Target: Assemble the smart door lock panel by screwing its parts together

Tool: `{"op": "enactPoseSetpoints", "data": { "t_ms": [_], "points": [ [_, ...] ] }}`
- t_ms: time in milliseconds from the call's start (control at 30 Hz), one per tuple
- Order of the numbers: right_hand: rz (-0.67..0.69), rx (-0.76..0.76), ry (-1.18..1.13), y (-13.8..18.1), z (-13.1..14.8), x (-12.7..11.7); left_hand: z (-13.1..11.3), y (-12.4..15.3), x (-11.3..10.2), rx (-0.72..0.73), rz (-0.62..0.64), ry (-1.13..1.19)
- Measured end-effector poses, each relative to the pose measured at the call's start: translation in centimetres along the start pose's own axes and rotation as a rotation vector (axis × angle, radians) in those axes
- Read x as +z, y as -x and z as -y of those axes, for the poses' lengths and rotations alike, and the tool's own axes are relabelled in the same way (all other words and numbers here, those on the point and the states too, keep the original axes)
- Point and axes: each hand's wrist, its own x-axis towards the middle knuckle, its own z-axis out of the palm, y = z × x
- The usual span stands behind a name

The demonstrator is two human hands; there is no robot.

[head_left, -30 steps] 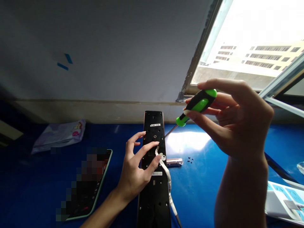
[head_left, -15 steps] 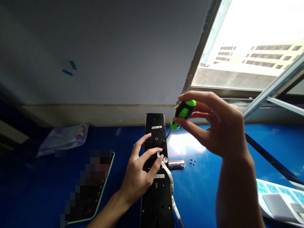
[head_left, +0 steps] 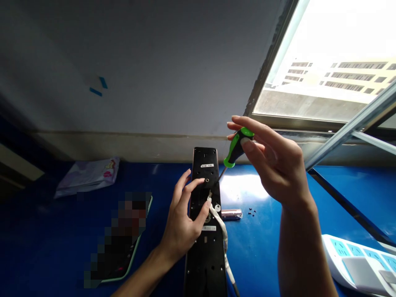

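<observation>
A long black panel (head_left: 202, 255) with screw holes and white labels lies lengthwise on the blue table. Along its right side runs a white-wrapped cable (head_left: 225, 239) that enters near the panel's middle. My left hand (head_left: 182, 218) rests over the panel with fingers apart; its thumb touches the cable's upper end and its index fingertip is by a brass-coloured hole. Between the thumb and fingers of my right hand (head_left: 275, 165) is a green and black screwdriver (head_left: 236, 147), tilted, its tip at the panel's right edge. Whether a screw sits under the tip is too small to see.
Right of the panel lie a shiny pinkish cylinder (head_left: 232, 214) and several tiny dark screws (head_left: 252, 212). A power strip (head_left: 355, 260) sits at lower right below a metal bar (head_left: 349, 123). Leftward are a phone (head_left: 123, 243) and a plastic packet (head_left: 88, 175). Wall and window stand behind.
My right hand has shifted its hold on the screwdriver, which has turned, with the tip still at the panel's edge. My left fingers have spread away from the cable's upper end. The view moved slightly.
</observation>
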Motion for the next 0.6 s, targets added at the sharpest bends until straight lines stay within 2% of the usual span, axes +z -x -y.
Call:
{"op": "enactPoseSetpoints", "data": {
  "t_ms": [67, 133, 300, 367, 500, 600],
  "points": [
    [0.020, 0.017, -0.114, 0.1, -0.1, 0.0, 0.3, 0.0, 0.2, -0.089, 0.041, 0.080],
    [-0.024, 0.008, -0.123, 0.1, -0.3, 0.0, 0.5, 0.0, 0.4, -0.150, 0.090, 0.176],
    [-0.170, -0.071, 0.094, -0.1, -1.1, -0.1, 0.3, -0.2, 0.3, -0.192, 0.141, 0.291],
    [-0.155, -0.057, 0.091, -0.2, -1.3, -0.3, 0.2, -0.2, 0.2, -0.207, 0.141, 0.304],
    [-0.055, -0.042, -0.087, -0.2, -1.3, -0.8, 0.0, -0.2, 0.2, -0.227, 0.135, 0.322],
    [-0.108, -0.072, -0.066, -0.2, -1.3, -1.0, 0.1, -0.2, 0.2, -0.223, 0.120, 0.338]
  ]
}}
